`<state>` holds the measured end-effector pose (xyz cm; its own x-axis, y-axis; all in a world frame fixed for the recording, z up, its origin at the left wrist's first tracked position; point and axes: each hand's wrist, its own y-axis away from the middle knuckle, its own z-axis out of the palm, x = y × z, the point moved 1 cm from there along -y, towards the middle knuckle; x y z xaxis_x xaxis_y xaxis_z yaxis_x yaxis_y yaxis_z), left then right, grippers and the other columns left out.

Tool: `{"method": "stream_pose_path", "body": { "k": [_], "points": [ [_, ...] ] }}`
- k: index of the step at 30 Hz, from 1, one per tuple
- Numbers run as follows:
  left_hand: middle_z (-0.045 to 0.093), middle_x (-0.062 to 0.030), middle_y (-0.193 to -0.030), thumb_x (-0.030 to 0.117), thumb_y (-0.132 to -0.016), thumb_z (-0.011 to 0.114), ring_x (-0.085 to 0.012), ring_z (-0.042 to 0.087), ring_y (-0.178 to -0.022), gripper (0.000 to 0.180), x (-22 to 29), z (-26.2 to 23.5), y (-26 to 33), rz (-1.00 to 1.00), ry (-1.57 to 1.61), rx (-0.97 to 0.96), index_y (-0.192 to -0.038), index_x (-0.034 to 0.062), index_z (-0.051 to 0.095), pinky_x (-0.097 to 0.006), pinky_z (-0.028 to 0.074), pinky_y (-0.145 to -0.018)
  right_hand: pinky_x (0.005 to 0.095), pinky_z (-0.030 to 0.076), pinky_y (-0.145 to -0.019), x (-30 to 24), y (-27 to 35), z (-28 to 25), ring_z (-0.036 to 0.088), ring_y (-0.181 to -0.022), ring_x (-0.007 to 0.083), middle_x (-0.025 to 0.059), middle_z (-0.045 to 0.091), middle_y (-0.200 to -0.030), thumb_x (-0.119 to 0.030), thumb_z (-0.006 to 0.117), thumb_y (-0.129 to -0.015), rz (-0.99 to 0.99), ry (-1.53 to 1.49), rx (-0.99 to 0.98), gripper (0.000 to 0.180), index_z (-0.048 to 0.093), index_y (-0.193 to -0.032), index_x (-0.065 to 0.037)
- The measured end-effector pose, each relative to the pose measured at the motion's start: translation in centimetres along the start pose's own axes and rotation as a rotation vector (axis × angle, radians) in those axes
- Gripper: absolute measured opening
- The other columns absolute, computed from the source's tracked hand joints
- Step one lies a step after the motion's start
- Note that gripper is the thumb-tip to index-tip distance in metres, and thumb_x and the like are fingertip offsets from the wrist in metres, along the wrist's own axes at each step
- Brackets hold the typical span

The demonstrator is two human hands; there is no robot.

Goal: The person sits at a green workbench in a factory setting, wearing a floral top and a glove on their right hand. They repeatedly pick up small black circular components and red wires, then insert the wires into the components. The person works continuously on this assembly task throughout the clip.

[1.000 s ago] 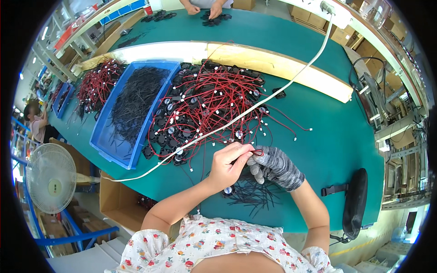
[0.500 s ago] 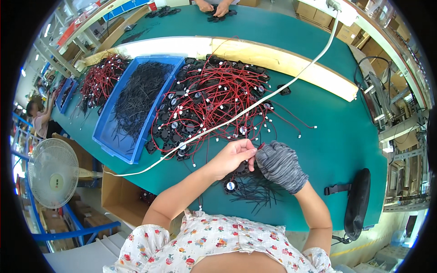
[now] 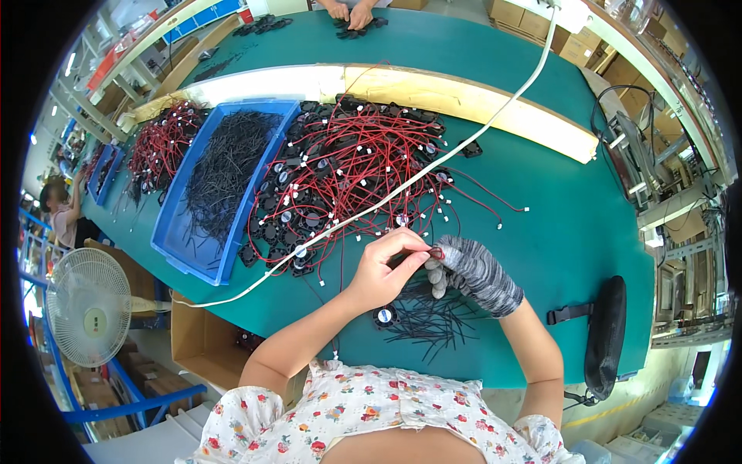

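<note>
My bare left hand (image 3: 382,269) and my right hand (image 3: 478,272), in a grey knitted glove, meet fingertip to fingertip above the table. Between them shows a small loop of red wire (image 3: 437,253), pinched by both hands. What else the gloved fingers hold is hidden. Just below the left hand a small black fan (image 3: 384,315) with a round white-and-blue label lies on the green table (image 3: 541,232). Beside it, under the gloved hand, thin black tubes (image 3: 433,329) are loosely scattered.
Beyond my hands lies a heap of black fans with red wires (image 3: 355,162). A blue tray (image 3: 220,185) holds black tubes. A white cable (image 3: 417,188) crosses above the table. A black pouch (image 3: 607,336) lies right; a desk fan (image 3: 89,305) stands left. Another person's hands (image 3: 348,13) work opposite.
My left fingers have straightened into a pinch at the red wire. The gloved hand has turned, so its fingertips now show below the wire. The whole view has shifted slightly.
</note>
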<state>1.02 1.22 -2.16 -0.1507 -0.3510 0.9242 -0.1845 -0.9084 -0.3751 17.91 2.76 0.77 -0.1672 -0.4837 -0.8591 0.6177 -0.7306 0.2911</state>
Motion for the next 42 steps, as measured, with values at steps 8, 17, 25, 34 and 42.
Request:
{"method": "stream_pose_path", "body": {
  "k": [8,17,25,34,42],
  "points": [
    [0.055,-0.0070,-0.087,0.001,-0.085,0.052,-0.0125,0.055,-0.075,0.003,-0.2,0.5,0.7,-0.206,0.196,-0.037,-0.087,-0.0006,0.052,-0.025,0.045,-0.068,0.0319,0.047,-0.059,-0.1,0.1,0.0,0.058,-0.065,0.0186,0.0077,0.057,-0.069,-0.018,0.058,-0.081,-0.419,0.859,0.138,0.014,0.058,-0.083,-0.004],
    [0.055,-0.0024,-0.075,0.017,-0.089,0.050,-0.0119,0.055,-0.068,0.012,-1.7,-0.5,0.3,-0.829,0.632,0.023,-0.084,0.0058,0.051,-0.024,0.045,-0.066,0.0360,0.047,-0.070,-0.1,-0.6,0.1,0.057,-0.078,0.0214,0.0085,0.058,-0.084,-0.019,0.053,-0.078,-0.705,1.855,0.133,0.018,0.057,-0.091,-0.006],
    [0.057,-0.0042,-0.077,0.009,-0.088,0.052,-0.0116,0.056,-0.072,0.007,-0.9,0.4,0.3,-0.293,0.218,0.075,-0.087,0.0019,0.051,-0.025,0.046,-0.069,0.0238,0.049,-0.059,-0.8,-0.6,-0.2,0.057,-0.067,0.0118,0.0053,0.058,-0.075,-0.025,0.059,-0.085,0.029,0.235,0.105,0.026,0.055,-0.089,0.001],
    [0.055,-0.0027,-0.075,0.013,-0.088,0.053,-0.0107,0.054,-0.067,0.010,-0.9,-0.2,0.3,-0.645,0.405,-0.089,-0.084,0.0042,0.052,-0.024,0.045,-0.064,0.0337,0.047,-0.059,-1.0,0.7,0.4,0.054,-0.062,0.0221,0.0099,0.053,-0.071,-0.011,0.060,-0.078,-0.494,1.237,0.195,0.014,0.054,-0.085,-0.002],
    [0.048,-0.0007,-0.068,0.013,-0.088,0.052,-0.0105,0.046,-0.056,0.011,-0.1,-0.4,0.3,-0.920,0.799,-0.220,-0.083,0.0033,0.053,-0.026,0.042,-0.057,0.0365,0.047,-0.072,-3.2,0.9,0.6,0.056,-0.078,0.0291,0.0124,0.055,-0.082,-0.014,0.060,-0.078,-0.692,1.415,0.151,0.028,0.057,-0.105,-0.007]
  ]
}}
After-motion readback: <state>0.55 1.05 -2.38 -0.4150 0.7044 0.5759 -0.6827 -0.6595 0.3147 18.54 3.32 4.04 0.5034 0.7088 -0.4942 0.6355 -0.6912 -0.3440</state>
